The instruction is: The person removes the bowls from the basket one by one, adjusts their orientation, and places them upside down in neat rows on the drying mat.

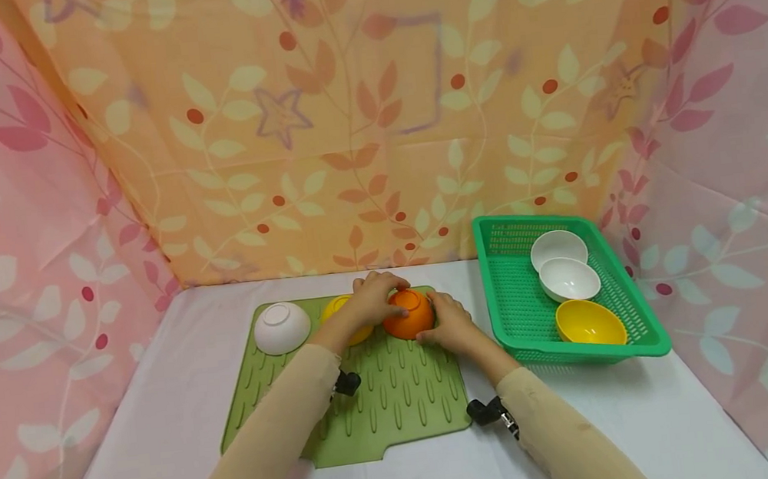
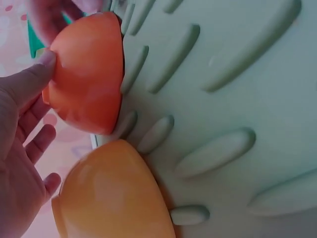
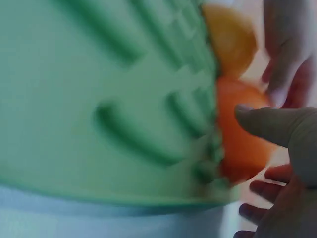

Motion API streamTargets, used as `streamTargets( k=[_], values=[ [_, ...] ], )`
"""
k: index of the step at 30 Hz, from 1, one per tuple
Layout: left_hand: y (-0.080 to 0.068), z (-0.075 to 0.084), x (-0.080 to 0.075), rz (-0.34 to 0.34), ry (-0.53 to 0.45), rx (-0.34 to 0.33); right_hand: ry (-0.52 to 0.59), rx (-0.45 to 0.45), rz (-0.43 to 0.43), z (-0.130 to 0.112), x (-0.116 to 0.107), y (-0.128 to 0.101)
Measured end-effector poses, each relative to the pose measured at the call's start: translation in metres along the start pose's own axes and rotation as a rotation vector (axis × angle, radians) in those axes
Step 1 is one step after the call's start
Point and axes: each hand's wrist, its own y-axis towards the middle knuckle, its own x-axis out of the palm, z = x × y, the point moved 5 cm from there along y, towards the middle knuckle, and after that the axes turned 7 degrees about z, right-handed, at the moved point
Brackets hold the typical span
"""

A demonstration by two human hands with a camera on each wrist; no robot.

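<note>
We see both hands meeting on an orange bowl [image 1: 408, 313] that sits upside down on the green ridged mat [image 1: 399, 400], toward the mat's far edge. The left hand [image 1: 376, 300] lies over the bowl's near-left side, its thumb pressed on the wall while the other fingers stay loosely spread, so its grip reads to us as a light, open-fingered hold rather than a clench. The right hand [image 1: 449, 322] comes in from the other side, thumb laid against the bowl and fingers relaxed beyond it; its grip too is open, touching and steadying the bowl. In the left wrist view the orange bowl [image 2: 89, 79] rests rim-down on the mat's raised ribs with the thumb on its side, and a yellow bowl [image 2: 111, 196] stands just beside it, also inverted. In the head view that yellow bowl [image 1: 337, 309] is partly hidden behind the left hand, and a white bowl [image 1: 282, 327] lies overturned farther left on the mat. The mat rests on a white table [image 1: 168, 445]. To the right, off the mat, a green basket [image 1: 643, 334] holds two white bowls and one yellow bowl, all facing up.
</note>
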Motion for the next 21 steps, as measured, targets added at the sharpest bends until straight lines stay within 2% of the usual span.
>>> streamTargets(
  k=[4, 7, 10, 13, 16, 21],
  values=[
    [-0.001, 0.0, 0.0, -0.009, 0.002, 0.002, -0.01, -0.111, -0.002, -0.029, -0.029, -0.018],
    [-0.001, -0.001, 0.0, -0.017, -0.011, 0.004, 0.005, -0.198, -0.046, -0.049, -0.063, -0.034],
    [-0.001, -0.003, 0.0, -0.026, -0.015, 0.004, -0.014, -0.269, -0.08, -0.053, -0.102, -0.047],
    [0.0, -0.004, 0.0, -0.032, -0.019, 0.005, -0.057, -0.31, -0.087, -0.042, -0.14, -0.054],
    [0.0, -0.005, 0.001, -0.035, -0.025, 0.013, -0.11, -0.34, -0.098, -0.02, -0.172, -0.058],
    [0.0, -0.005, 0.003, -0.032, -0.027, 0.027, -0.169, -0.337, -0.144, 0.029, -0.209, -0.065]
  ],
)
